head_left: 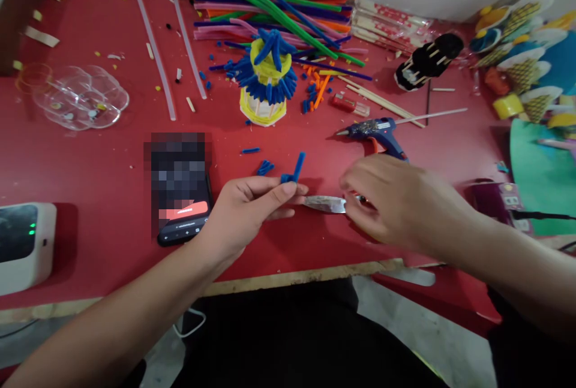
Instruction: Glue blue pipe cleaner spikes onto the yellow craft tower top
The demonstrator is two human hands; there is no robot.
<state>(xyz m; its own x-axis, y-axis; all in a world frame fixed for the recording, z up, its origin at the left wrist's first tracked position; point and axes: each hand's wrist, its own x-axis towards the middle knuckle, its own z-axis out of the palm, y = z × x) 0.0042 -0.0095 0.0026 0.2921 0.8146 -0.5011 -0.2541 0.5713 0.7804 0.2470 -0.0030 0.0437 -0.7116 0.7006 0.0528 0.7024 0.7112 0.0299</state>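
Note:
Between thumb and fingertips, my left hand [252, 202] pinches a short blue pipe cleaner [297, 167] bent so one end points up. My right hand [378, 196] is curled around the handle end of a pair of scissors [324, 203]; the fingers hide most of the handles. Their metal blades point left, close by my left fingertips. Just beyond the left hand lie a small folded blue piece [265, 167] and a short straight blue piece [251, 150]. Farther back stands a small tiered model [263, 112] covered in blue and yellow pipe cleaner.
A glue gun [375, 131] lies beyond my right hand. A phone [180, 196] is beside my left wrist. Pipe cleaners [279, 7] are piled at the back, near a black tiered model [429, 61]. A clear tray [81, 100] and a white device [27, 247] are at left.

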